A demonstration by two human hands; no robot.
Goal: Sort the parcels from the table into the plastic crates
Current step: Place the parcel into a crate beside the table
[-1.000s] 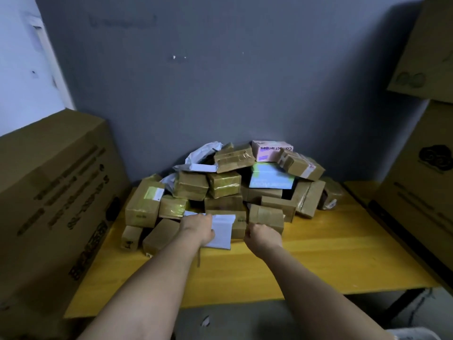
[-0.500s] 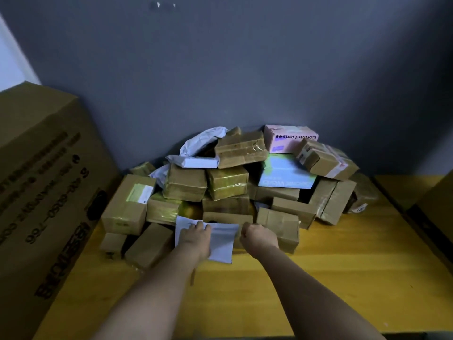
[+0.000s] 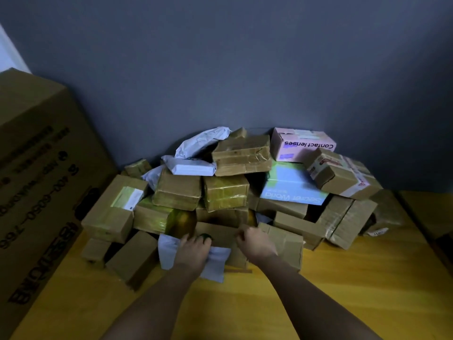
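Both hands reach into the front of a heap of parcels on the yellow worktop (image 3: 318, 303). The left hand (image 3: 193, 251) lies on a white mailer (image 3: 215, 263), fingers bent at the top edge of a flat brown box (image 3: 215, 233) behind it; whether it grips the mailer or the box cannot be told. The right hand (image 3: 255, 244) has its fingers curled at the same box's right end, apparently gripping it.

The heap (image 3: 228, 192) leans against the grey wall (image 3: 220, 69): mostly brown taped cartons, some wrapped in yellowish film. Two crumpled white bags (image 3: 193, 165) lie near the top left. At the top right a pink box (image 3: 302, 146) reads "Contact lenses", upside down from here. Below it a blue-green box (image 3: 291, 187) reads "Secret World", also inverted. A carton on the left (image 3: 115, 207) carries a pale label, too small to read.

A large carton (image 3: 36, 180) stands at the left edge, printed with inverted digits, partly "400-6050-766", and dark characters I cannot read.
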